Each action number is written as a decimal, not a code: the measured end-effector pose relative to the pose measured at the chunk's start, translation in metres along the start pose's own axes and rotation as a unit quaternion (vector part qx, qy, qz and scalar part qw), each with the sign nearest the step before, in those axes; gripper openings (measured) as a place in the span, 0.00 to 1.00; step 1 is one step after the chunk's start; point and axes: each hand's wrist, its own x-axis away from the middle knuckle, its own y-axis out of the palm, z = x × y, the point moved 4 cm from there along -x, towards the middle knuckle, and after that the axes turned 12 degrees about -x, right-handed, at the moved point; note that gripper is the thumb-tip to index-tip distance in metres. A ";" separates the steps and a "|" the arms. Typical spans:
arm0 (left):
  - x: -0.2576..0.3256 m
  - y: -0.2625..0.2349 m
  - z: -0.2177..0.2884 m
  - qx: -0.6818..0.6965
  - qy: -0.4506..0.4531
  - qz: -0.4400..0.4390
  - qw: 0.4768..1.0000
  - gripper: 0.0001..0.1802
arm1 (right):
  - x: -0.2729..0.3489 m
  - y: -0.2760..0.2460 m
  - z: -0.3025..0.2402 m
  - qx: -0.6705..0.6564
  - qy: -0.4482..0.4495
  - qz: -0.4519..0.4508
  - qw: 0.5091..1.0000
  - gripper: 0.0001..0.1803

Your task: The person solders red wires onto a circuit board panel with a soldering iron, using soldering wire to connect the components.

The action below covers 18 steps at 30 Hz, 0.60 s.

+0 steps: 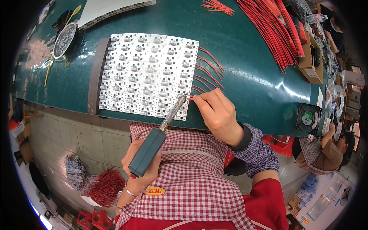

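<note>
My left hand [151, 170] is closed around the dark green handle of a soldering iron [147, 150]. The iron's tip meets the right-hand part of a white circuit board panel [132, 90], close to its lower right corner. Rows of small components cover that panel. Between the thumb and fingers of my right hand [217, 113] is pinched a short red wire [191, 98], its end at the panel's right edge beside the iron's tip. Farther up the same edge, several red wires [209, 57] stick out to the right.
A dark metal bar [98, 76] lies along the panel's left side. Beyond it stand a metal bowl [64, 40] and a white panel [109, 11]. Red wire bundles [268, 34], a cardboard box [311, 57] and a small fan [308, 117] occupy the right. Another person [326, 153] sits at far right.
</note>
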 end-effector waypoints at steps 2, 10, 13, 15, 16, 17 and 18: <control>0.002 0.000 -0.002 0.007 0.001 0.011 1.000 0.11 | -0.001 0.000 0.000 -0.001 -0.001 0.001 1.000 0.18; 0.001 0.001 0.000 0.021 -0.010 -0.005 1.000 0.11 | -0.002 0.001 0.000 0.006 0.006 0.007 1.000 0.18; 0.002 0.000 -0.001 0.024 -0.012 -0.004 1.000 0.11 | -0.001 0.003 0.002 0.031 -0.003 0.000 1.000 0.15; 0.002 0.001 -0.001 0.029 -0.013 -0.003 0.999 0.11 | -0.002 0.004 0.001 0.021 0.006 0.007 1.000 0.15; 0.002 0.002 -0.001 0.035 -0.021 -0.005 0.999 0.11 | -0.002 0.003 0.001 0.012 0.016 0.014 1.000 0.15; 0.002 0.002 -0.002 0.040 -0.030 -0.007 0.999 0.11 | -0.002 0.003 0.001 0.012 0.016 0.014 1.000 0.15; 0.001 0.003 -0.002 0.041 -0.030 -0.006 0.999 0.11 | -0.002 0.003 0.001 0.013 0.018 0.010 1.000 0.15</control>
